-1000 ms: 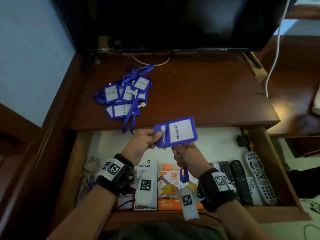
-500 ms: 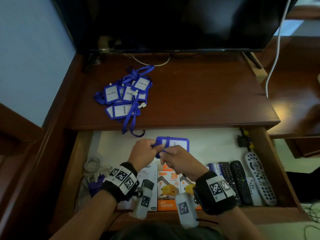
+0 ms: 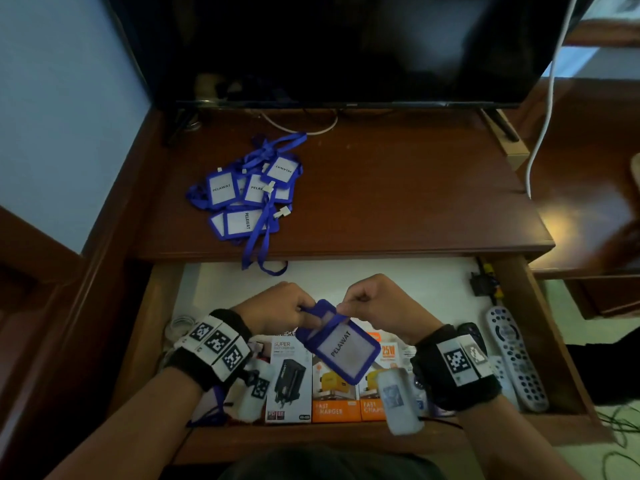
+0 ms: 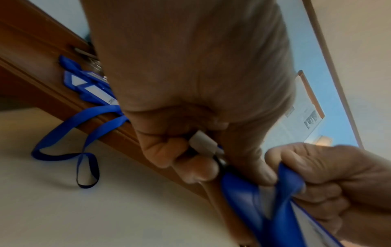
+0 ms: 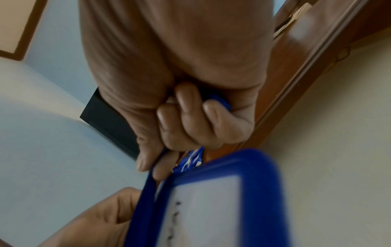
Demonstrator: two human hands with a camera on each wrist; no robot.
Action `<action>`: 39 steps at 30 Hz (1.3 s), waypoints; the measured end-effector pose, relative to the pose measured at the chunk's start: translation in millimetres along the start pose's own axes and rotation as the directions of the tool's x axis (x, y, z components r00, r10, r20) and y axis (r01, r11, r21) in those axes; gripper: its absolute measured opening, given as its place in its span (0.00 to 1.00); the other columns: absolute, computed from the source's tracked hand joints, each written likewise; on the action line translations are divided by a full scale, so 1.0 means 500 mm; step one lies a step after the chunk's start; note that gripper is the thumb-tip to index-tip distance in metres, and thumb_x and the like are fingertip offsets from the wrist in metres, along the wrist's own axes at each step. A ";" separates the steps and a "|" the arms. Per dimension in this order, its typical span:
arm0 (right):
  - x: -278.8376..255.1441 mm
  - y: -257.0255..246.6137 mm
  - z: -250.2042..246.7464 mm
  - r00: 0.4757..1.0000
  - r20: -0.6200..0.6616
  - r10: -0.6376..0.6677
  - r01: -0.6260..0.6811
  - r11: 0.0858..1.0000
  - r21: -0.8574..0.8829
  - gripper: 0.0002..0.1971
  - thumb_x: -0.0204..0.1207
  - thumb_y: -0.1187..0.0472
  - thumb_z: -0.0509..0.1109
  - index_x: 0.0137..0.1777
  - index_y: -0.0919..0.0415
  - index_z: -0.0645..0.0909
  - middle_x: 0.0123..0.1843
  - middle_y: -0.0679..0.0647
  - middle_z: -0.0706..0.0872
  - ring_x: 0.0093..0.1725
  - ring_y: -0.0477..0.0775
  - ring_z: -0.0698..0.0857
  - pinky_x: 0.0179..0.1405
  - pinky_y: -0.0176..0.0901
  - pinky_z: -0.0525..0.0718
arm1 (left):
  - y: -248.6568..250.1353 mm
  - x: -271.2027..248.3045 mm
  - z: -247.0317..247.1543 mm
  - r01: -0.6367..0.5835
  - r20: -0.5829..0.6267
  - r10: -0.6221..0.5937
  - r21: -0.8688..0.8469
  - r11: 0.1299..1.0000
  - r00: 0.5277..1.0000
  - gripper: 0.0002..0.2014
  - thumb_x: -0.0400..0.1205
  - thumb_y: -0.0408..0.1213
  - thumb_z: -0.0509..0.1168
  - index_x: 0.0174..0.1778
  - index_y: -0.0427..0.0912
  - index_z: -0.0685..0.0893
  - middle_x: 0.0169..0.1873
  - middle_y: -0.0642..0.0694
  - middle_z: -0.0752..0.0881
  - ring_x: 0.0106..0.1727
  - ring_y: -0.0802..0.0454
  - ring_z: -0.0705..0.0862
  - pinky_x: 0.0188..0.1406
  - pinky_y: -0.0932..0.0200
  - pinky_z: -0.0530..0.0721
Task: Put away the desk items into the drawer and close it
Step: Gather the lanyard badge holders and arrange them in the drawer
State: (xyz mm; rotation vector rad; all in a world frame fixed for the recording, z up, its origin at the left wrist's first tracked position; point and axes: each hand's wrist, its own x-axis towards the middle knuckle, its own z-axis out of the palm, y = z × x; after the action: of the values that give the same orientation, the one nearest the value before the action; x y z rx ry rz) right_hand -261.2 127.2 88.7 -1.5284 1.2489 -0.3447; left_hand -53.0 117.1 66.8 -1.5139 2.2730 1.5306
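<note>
Lowering the badge flat onto a bare patch of the drawer floor looks like the step in hand, and it would go best if the strap is gathered first so nothing trails over the front edge when the drawer shuts. The badge hangs tilted above the charger boxes at the drawer's front, its top edge pinched from both sides: the left hand has its fingers curled round the white clip and the top corner, and the right hand pinches the other top corner, its fingers closed tight on the blue edge. So the badge sits just below and between the two hands, touching both, its printed face turned up toward the head camera. A sensible way is to let one hand keep the clip while the other lays the card down beside the boxes, not on top of the remotes at the right. More badges lie in a pile on the bench, one strap drooping over its front edge into the drawer; that loop could snag, I judge, so it wants lifting clear with its badge.
</note>
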 end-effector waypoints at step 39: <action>0.090 -0.046 0.171 0.989 -0.026 0.143 -0.065 0.593 0.802 0.15 0.82 0.70 0.56 0.34 0.62 0.76 0.23 0.55 0.70 0.23 0.51 0.61 0.27 0.42 0.59 | -0.049 -0.039 0.035 -0.491 -0.526 -0.198 -0.847 0.202 0.827 0.11 0.80 0.37 0.65 0.52 0.35 0.90 0.54 0.37 0.89 0.56 0.47 0.86 0.62 0.53 0.81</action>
State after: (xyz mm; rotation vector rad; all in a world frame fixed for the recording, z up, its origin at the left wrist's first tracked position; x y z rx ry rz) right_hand -166.6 133.1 59.0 -0.6437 1.0134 -0.7872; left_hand -33.3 141.9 50.0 -2.1337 1.3957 3.4630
